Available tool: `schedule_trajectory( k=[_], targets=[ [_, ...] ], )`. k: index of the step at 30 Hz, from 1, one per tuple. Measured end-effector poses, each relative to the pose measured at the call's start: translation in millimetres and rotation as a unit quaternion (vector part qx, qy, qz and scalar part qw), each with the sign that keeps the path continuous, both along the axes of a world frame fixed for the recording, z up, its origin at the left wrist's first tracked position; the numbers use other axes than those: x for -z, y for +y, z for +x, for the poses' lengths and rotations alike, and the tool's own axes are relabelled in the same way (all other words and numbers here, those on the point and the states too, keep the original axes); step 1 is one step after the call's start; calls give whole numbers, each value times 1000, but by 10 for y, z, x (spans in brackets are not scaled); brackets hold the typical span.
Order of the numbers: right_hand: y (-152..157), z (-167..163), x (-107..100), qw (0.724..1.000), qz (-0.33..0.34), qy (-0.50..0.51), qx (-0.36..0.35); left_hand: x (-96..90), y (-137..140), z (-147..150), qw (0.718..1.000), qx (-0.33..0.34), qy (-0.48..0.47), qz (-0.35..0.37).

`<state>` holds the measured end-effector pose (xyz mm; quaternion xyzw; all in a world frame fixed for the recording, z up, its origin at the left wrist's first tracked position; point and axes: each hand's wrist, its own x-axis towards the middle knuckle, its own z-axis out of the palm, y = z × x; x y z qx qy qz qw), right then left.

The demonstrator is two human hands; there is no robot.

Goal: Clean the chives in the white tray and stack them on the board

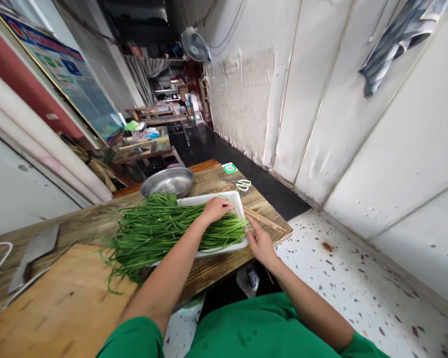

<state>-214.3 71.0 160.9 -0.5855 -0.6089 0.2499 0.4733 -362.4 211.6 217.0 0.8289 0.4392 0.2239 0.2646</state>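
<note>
Many greens (160, 226) lie in a white tray (238, 199) on the table (209, 180), leaves spilling over its left end. The left hand (215, 210), fingertips drawn together, is over the stems; the right hand (261, 243), fingers slightly apart, is at their pale ends. Whether either pinches any, I cannot tell. Scissors (243, 185) lie beyond.

The single view looks from head height, forward and down; the table (208, 182) lies close below, with the left hand (215, 210) and right hand (260, 243) just under mid-frame; beyond, it faces along the wall (321, 129) toward distant shelves (167, 91).
</note>
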Motion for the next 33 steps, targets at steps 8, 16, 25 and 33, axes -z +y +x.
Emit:
schedule_trajectory(
  k=[8,16,25,33],
  targets=[
    [28,25,-6,1000,-9,-14,-2,52,-62,-20,991,-3,-100,-91],
    [17,44,-22,1000,-10,-25,-10,25,-53,10,985,-32,-141,-91],
    [11,43,-20,1000,-12,-25,-12,21,-60,4,987,-32,-133,-86],
    [-8,38,-24,999,-18,-30,-10,40,-38,-4,987,-19,-134,-90]
  ],
)
